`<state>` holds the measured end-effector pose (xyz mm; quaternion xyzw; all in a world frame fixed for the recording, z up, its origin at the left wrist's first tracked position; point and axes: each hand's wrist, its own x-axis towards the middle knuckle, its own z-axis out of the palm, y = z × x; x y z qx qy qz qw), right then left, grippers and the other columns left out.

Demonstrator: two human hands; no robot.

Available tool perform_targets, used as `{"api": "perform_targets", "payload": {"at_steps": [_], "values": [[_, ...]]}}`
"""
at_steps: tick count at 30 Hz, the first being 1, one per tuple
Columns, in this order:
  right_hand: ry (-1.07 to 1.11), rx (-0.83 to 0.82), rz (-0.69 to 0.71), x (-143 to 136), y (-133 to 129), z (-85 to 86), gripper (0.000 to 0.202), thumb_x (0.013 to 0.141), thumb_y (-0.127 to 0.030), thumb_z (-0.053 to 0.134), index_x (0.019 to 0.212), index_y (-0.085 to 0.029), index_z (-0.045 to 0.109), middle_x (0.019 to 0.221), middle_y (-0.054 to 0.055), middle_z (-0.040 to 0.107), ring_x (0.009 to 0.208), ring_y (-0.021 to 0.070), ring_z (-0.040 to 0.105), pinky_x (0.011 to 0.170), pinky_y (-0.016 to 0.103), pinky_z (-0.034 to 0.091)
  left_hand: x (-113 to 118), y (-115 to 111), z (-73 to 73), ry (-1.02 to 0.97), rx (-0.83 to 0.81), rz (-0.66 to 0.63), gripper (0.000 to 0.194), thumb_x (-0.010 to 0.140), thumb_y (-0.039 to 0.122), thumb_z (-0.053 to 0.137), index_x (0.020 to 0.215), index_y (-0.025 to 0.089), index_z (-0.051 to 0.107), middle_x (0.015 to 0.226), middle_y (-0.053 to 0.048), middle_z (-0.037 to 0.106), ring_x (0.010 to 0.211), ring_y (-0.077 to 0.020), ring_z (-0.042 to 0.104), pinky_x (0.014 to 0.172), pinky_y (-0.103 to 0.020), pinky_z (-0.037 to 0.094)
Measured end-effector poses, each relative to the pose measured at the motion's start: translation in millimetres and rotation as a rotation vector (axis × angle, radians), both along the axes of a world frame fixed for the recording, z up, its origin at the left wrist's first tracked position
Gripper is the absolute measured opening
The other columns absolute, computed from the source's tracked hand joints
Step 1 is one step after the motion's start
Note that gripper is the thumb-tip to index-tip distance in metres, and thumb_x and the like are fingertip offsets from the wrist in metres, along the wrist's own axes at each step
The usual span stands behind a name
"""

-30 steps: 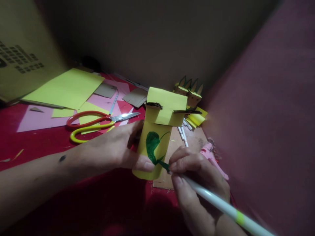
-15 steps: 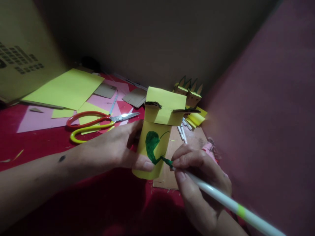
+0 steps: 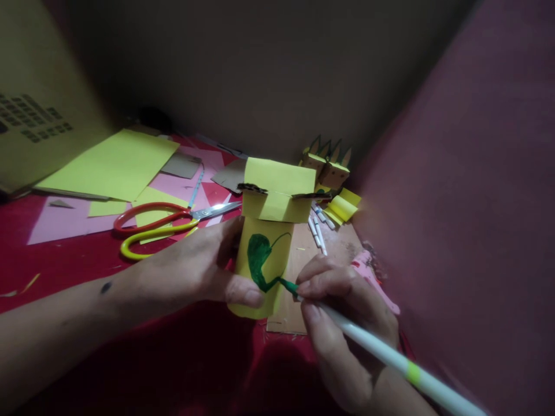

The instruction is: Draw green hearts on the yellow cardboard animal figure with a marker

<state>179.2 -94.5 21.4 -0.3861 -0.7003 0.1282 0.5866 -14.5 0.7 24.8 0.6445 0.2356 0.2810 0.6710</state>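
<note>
My left hand (image 3: 208,266) is wrapped round the lower left side of a yellow paper tube (image 3: 277,254), its thumb across the front. A folded yellow piece (image 3: 280,179) with dark cardboard edges tops the tube. On its front a heart shape (image 3: 259,257) is drawn in green, the left half filled, the right half mostly an outline. My right hand (image 3: 342,323) pinches a white marker (image 3: 377,341) with a yellow-green band. The marker's green tip touches the tube at the lower right of the heart.
Red-and-yellow-handled scissors (image 3: 173,219) lie at the left beside yellow sheets (image 3: 113,164) and pink paper. Behind my right hand are white markers (image 3: 318,231), a cardboard piece (image 3: 286,312), a pink tool (image 3: 373,277) and small spiky-topped cardboard figures (image 3: 327,164). Cardboard walls rise behind.
The tube and both hands have shifted slightly left in view, along with a small camera movement. Green along the heart's lower edge near the marker tip looks slightly thicker.
</note>
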Motion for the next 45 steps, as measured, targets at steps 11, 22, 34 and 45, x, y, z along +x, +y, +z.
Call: {"api": "perform_targets", "payload": {"at_steps": [11,22,34,45], "values": [[-0.028,0.022,0.032,-0.2,4.6,0.1,0.021,0.08,-0.002,0.059,0.086,-0.021,0.065,0.074,0.0,0.065,0.064,0.0143,0.065,0.057,0.027,0.054,-1.2,0.2,2.2,0.037,0.017,-0.012,0.066,0.074,0.027,0.085,0.134,0.02,0.057,0.113,-0.005,0.071,0.103,-0.0274,0.066,0.073,-0.028,0.05],[0.024,0.011,0.066,-7.8,3.4,-4.6,0.022,0.08,-0.002,0.057,0.086,-0.021,0.065,0.074,0.0,0.065,0.064,0.014,0.062,0.057,0.028,0.051,-2.3,-0.2,4.6,0.066,0.005,-0.002,0.059,0.071,0.026,0.085,0.125,0.02,0.061,0.105,-0.002,0.071,0.098,-0.0248,0.063,0.074,-0.029,0.05],[0.024,0.009,0.019,-3.0,3.2,-5.1,0.023,0.082,0.001,0.059,0.087,-0.021,0.065,0.076,-0.001,0.064,0.068,0.0125,0.064,0.062,0.026,0.051,-2.4,7.2,-3.8,0.029,0.096,-0.018,0.068,0.072,0.032,0.091,0.133,0.023,0.062,0.107,-0.004,0.074,0.097,-0.0261,0.069,0.066,-0.026,0.053],[0.019,0.031,-0.012,1.5,4.2,-7.9,0.025,0.081,0.001,0.058,0.088,-0.023,0.065,0.076,-0.002,0.064,0.067,0.0132,0.064,0.058,0.026,0.05,-3.5,4.9,-8.9,-0.013,0.007,-0.02,0.067,0.075,0.029,0.091,0.136,0.026,0.063,0.121,-0.005,0.076,0.108,-0.0284,0.073,0.072,-0.025,0.057]]}}
